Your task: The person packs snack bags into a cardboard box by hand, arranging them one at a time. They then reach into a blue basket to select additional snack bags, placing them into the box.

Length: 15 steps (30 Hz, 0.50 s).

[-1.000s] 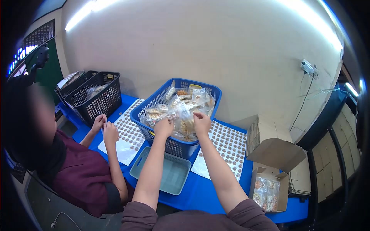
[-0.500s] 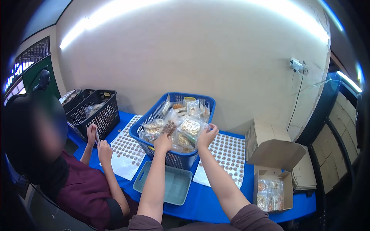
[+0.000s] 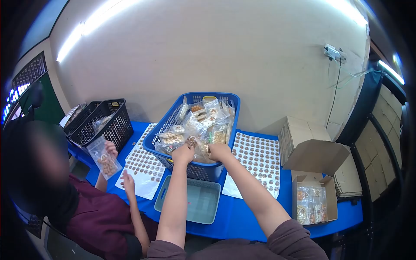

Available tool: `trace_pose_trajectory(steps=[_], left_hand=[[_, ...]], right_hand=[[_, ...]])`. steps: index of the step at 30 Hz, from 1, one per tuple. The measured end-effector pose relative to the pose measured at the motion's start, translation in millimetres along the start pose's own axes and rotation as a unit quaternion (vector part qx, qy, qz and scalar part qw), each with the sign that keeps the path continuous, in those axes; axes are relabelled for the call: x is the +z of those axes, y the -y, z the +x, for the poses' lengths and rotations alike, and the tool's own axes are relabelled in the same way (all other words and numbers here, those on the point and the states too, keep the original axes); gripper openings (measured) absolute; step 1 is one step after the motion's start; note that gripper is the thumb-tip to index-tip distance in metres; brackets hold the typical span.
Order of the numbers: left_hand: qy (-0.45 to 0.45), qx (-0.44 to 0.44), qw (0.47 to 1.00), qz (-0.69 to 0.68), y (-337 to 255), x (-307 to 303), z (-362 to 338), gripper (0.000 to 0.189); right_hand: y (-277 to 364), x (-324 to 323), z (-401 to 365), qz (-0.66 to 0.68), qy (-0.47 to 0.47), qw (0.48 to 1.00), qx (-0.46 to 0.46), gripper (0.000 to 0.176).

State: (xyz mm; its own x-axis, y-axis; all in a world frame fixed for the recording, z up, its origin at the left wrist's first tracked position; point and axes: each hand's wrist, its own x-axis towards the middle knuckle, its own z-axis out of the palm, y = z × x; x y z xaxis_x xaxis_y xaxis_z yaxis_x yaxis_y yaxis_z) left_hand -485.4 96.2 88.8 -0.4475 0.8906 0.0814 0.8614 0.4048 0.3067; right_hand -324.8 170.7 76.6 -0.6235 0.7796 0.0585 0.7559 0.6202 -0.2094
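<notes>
A blue basket (image 3: 149, 141) on the blue-covered table holds many clear bags of snacks (image 3: 199, 121). Both of my hands reach over its near side into the bags. My left hand (image 3: 183, 153) is closed at a bag with brown contents, its fingertips partly hidden among the plastic. To its right, my right hand (image 3: 219, 151) has its fingers curled against bags at the near right corner; what it grips, if anything, is hidden. Below the basket sits a grey-green tray (image 3: 203, 201).
Sticker sheets (image 3: 255, 162) flank the basket. At right stand an open carton (image 3: 331, 206) with packed bags and stacked flat cardboard (image 3: 346, 177). At left, a co-worker (image 3: 97, 212) holds a snack bag (image 3: 104, 159) near black baskets (image 3: 121, 123).
My right hand has moved left and down into the bags, from the pale bag at the basket's right edge. The co-worker's bag now faces the camera, one hand lowered from it. The view has shifted.
</notes>
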Motion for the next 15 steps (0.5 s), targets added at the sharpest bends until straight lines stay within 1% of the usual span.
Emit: trace_pose_trajectory(steps=[1,2,3,5,6,7,9,10,11,12,13,14,15], left_hand=[[-0.002,-0.002,1.000,-0.002,1,3,1,0.044],[-0.010,-0.002,1.000,-0.017,2,5,4,0.043],[-0.018,-0.004,0.999,-0.031,1,2,3,0.043],[-0.016,-0.007,0.999,-0.050,2,1,-5,0.041],[-0.029,-0.003,0.997,-0.074,1,-1,-7,0.040],[-0.044,0.003,0.994,-0.097,1,-5,-5,0.040],[-0.052,0.003,0.993,-0.103,2,-6,-6,0.037],[-0.050,0.014,0.992,-0.111,2,-7,-5,0.036],[-0.047,0.025,0.991,-0.121,1,-6,-4,0.035],[-0.050,0.026,0.991,-0.122,-3,-11,-8,0.032],[-0.054,0.022,0.990,-0.125,-5,-13,-11,0.032],[-0.083,0.036,0.983,-0.160,-5,-12,-14,0.031],[-0.110,0.053,0.973,-0.194,-4,-12,-16,0.030]], right_hand=[[0,-1,3,-0.051,0.058,0.997,-0.009,0.027],[0,-3,6,-0.074,0.096,0.993,-0.012,0.035],[0,-4,12,-0.078,0.096,0.992,-0.015,0.035],[0,-1,20,-0.070,0.198,0.975,-0.072,0.039],[5,-8,24,-0.059,0.220,0.969,-0.093,0.049],[4,-10,33,-0.063,0.214,0.970,-0.097,0.049],[-2,-14,40,-0.012,0.131,0.984,-0.119,0.063],[-4,-20,46,0.030,0.130,0.986,-0.100,0.071],[-4,-25,52,0.024,0.131,0.986,-0.103,0.071],[-3,-30,54,0.016,-0.026,0.993,-0.111,0.069],[-4,-33,62,0.011,-0.184,0.976,-0.118,0.068],[-8,-37,74,0.011,-0.187,0.975,-0.122,0.068],[-15,-41,85,-0.033,-0.205,0.967,-0.147,0.060]])
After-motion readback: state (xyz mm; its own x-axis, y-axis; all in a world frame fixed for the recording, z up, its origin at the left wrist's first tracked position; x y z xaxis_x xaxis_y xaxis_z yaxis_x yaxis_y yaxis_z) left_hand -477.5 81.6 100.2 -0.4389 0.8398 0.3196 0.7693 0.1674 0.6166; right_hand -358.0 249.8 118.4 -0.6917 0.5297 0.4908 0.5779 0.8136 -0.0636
